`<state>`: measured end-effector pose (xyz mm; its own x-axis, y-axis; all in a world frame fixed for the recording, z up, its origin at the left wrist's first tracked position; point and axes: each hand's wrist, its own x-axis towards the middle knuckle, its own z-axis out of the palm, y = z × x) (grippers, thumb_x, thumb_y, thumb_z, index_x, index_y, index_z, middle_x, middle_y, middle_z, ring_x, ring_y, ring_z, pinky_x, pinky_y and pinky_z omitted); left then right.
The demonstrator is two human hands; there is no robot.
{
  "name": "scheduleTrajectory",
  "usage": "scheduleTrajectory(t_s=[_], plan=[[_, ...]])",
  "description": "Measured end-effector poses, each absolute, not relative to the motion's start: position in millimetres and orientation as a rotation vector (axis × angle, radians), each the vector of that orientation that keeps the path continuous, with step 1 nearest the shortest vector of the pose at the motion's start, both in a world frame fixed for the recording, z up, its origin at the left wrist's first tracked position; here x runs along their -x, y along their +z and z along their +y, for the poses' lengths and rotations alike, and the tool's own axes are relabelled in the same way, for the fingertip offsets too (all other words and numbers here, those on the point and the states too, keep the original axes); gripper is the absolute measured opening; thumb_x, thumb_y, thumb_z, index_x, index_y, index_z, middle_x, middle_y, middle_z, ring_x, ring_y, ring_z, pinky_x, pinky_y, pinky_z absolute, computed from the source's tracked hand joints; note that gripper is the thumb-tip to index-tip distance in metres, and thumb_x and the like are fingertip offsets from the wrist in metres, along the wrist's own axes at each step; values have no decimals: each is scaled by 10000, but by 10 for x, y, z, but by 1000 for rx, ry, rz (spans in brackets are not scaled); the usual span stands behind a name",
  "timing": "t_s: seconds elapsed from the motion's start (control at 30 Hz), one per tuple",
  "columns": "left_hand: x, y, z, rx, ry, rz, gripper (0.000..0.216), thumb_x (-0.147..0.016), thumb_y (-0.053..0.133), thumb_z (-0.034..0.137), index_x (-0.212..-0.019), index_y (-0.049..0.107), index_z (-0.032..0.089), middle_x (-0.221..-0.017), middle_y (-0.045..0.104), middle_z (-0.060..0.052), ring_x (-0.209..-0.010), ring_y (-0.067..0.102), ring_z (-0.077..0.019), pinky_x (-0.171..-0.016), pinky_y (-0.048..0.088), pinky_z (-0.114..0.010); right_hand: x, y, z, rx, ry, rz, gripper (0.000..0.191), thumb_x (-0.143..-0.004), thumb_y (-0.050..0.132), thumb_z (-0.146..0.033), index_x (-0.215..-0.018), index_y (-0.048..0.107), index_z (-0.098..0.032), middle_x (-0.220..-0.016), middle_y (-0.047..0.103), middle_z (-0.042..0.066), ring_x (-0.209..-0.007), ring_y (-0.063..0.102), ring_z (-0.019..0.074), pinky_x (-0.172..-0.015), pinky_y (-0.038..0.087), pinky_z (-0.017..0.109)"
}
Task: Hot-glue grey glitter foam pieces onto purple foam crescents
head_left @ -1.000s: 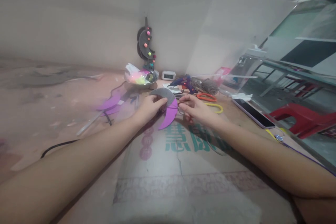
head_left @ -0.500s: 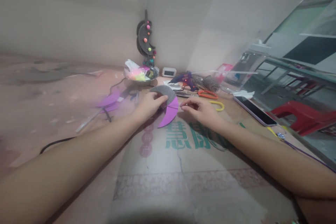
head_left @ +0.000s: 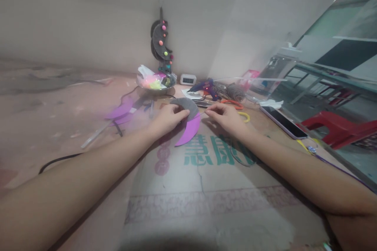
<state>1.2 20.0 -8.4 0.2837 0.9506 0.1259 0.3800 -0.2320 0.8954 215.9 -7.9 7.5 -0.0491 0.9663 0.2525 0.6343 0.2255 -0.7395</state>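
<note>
Your left hand [head_left: 172, 119] grips the crescent [head_left: 193, 124], purple tip pointing toward you, while your right hand [head_left: 224, 117], just beyond its right edge, pinches what looks like string [head_left: 202, 113].

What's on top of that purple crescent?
Grey cord wraps the upper part of the purple crescent; the left hand pinches there. Whatever cord and hand cover is hidden.

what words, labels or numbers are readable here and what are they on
"慧康": green print on the cardboard sheet; more green print beside it is partly hidden by the right forearm, so I can't read it.
Red circles on the same sheet: characters too blurred to read.
Digital clock: digits too small to read.
</note>
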Motion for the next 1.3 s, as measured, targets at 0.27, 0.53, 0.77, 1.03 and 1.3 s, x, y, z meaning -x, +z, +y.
scheduleTrajectory(t_s=[0.27, 0.53, 0.77, 1.03, 1.3], plan=[[-25, -106, 213, -1799, 903, 1096, 309, -742, 556, 437, -626, 604, 155, -618, 609, -19, -551, 515, -134, -502, 340, -244, -2147, 79, -83, 1485, 495, -1752, 215, -772, 594, -381, -798, 644, -174, -675, 610, 9, -574, 506, 129, -538, 394, 251], [-21, -117, 213, -1821, 886, 1053, 296, -748, 555, 421, -614, 605, 162, -631, 638, -23, -571, 550, -149, -520, 363, -245, -2134, 103, -102, 1500, 454, -1757, 204, -782, 588, -370, -811, 650, -178, -697, 629, 17, -596, 523, 138, -559, 407, 262], [-20, -82, 177, -1826, 825, 1050, 307, -771, 538, 431, -627, 598, 167, -621, 623, -21, -545, 545, -142, -478, 358, -241, -2128, 109, -113, 1478, 429, -1747, 193, -784, 595, -356, -817, 659, -178, -796, 670, 37, -672, 566, 153, -636, 437, 278], [-23, -53, 149, -1807, 794, 1036, 305, -772, 544, 436, -649, 600, 163, -612, 613, -22, -513, 529, -131, -450, 352, -235, -2127, 104, -111, 1463, 420, -1758, 182, -787, 598, -337, -821, 664, -170, -793, 672, 36, -683, 571, 149, -644, 435, 271], [-12, -78, 203, -1845, 756, 1008, 304, -783, 538, 426, -686, 626, 151, -641, 649, -27, -538, 554, -130, -529, 405, -242, -2136, 91, -97, 1462, 420, -1746, 198, -784, 598, -340, -824, 670, -159, -784, 672, 36, -657, 561, 142, -630, 428, 271]])
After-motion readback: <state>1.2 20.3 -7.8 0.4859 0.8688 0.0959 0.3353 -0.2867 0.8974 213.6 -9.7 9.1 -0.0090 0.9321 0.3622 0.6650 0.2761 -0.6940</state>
